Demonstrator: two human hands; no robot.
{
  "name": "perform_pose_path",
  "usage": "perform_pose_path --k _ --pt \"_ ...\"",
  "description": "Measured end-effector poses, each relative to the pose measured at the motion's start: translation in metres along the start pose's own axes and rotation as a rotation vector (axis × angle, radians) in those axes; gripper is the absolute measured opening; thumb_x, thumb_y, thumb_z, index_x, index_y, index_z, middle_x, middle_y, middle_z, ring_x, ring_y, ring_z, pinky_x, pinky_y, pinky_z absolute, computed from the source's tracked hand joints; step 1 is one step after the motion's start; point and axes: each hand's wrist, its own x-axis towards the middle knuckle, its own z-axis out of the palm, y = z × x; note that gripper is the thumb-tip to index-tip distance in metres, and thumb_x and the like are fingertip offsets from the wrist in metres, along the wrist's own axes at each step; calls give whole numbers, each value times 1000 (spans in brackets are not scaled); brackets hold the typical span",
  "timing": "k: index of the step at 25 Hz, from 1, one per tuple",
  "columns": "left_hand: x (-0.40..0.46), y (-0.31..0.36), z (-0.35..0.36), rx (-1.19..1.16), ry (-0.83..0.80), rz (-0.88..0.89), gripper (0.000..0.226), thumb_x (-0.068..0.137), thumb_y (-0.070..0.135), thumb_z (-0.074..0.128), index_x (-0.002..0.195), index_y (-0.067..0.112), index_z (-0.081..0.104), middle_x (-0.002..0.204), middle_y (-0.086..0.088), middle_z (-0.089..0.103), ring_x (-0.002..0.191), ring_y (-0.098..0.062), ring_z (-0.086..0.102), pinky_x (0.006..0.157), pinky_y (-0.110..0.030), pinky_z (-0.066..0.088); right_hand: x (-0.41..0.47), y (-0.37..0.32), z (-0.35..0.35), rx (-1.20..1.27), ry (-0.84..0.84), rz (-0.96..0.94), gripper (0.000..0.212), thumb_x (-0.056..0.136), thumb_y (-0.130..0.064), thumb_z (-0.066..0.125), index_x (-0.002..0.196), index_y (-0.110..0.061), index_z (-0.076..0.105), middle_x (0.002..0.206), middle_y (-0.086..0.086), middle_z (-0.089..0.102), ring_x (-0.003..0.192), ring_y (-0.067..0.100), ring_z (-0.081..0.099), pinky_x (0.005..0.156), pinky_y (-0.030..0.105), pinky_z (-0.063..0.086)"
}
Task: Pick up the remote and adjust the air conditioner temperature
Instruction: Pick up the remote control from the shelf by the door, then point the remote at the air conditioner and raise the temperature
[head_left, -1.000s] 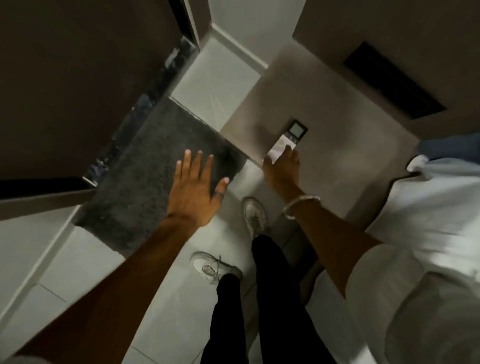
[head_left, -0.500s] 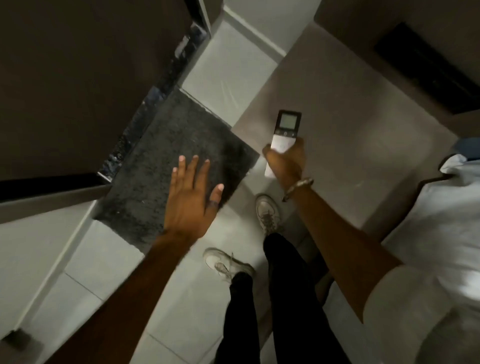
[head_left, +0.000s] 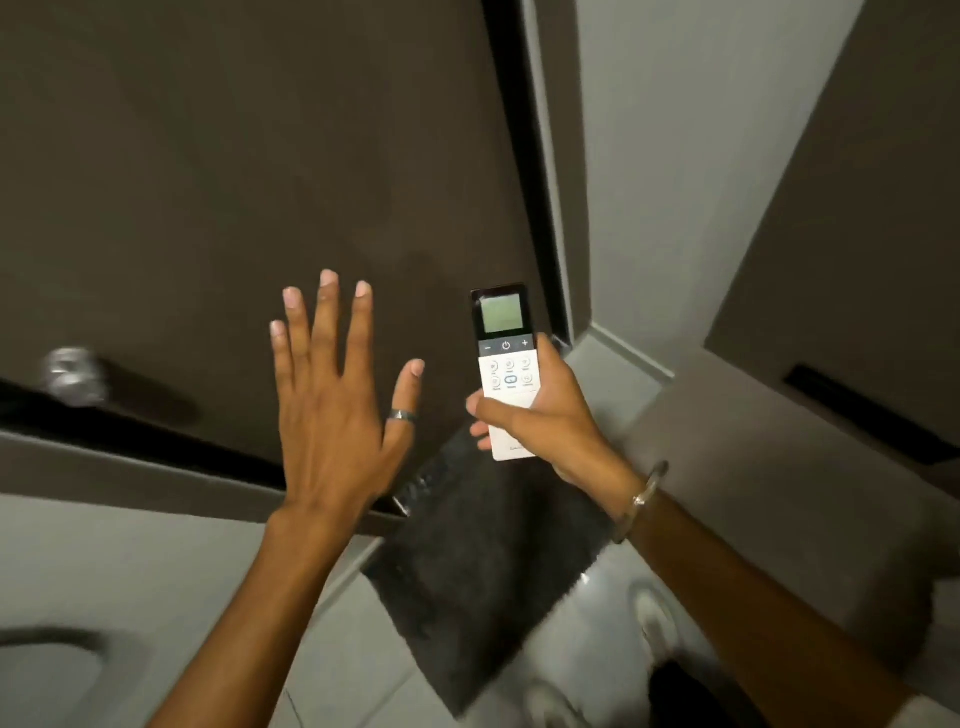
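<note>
A slim white remote (head_left: 505, 364) with a small greenish screen in a black top and round buttons below stands upright in front of me. My right hand (head_left: 550, 421) is shut on its lower half, thumb lying across the front under the buttons. My left hand (head_left: 337, 400) hovers to the left of the remote with fingers spread, holding nothing; a ring sits on the thumb. No air conditioner is in view.
A dark brown door (head_left: 234, 182) with a metal knob (head_left: 72, 376) fills the upper left. A dark grey mat (head_left: 483, 561) lies on the light tiled floor below. A taupe surface (head_left: 769, 467) is at right, with a grey wall (head_left: 660, 156) behind.
My right hand lifted the remote off the taupe surface and brought it upright in front of me. The view tilted up toward the door; my left hand rose, still spread.
</note>
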Motion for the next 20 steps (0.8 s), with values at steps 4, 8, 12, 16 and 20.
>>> perform_pose_path --k 4,8,12,16,20 --pt "27 -45 -124 129 250 -24 78 105 56 39 167 17 13 176 -14 3 162 -34 -6 132 -47 -5 -26 -136 62 -43 -169 -246 52 80 -5 87 118 -20 54 102 19 76 64 25 80 60 42 67" --pt "62 -74 -224 215 502 -13 78 104 55 41 167 16 14 176 -15 5 162 -36 -3 132 -47 -4 -57 -259 111 -63 -289 -483 50 83 2 84 117 -9 50 96 21 74 59 28 75 59 47 66" --pt "93 -87 -306 252 755 -7 77 103 48 47 165 12 22 175 -16 11 162 -37 1 133 -48 -1 -98 -349 146 -91 -368 -699 51 83 2 84 120 -6 50 99 31 73 57 30 74 56 45 65" --pt "108 -89 -361 245 914 -42 77 100 47 49 164 12 25 174 -15 14 163 -34 2 133 -53 5 -131 -402 169 -59 -453 -840 45 84 -1 83 118 -15 57 95 27 70 61 33 74 59 46 66" --pt "112 -89 -386 282 940 -49 78 99 47 49 164 13 25 174 -13 13 163 -34 2 132 -56 7 -147 -428 179 -14 -523 -869 31 92 -9 77 115 -18 59 88 20 77 59 33 74 58 44 64"
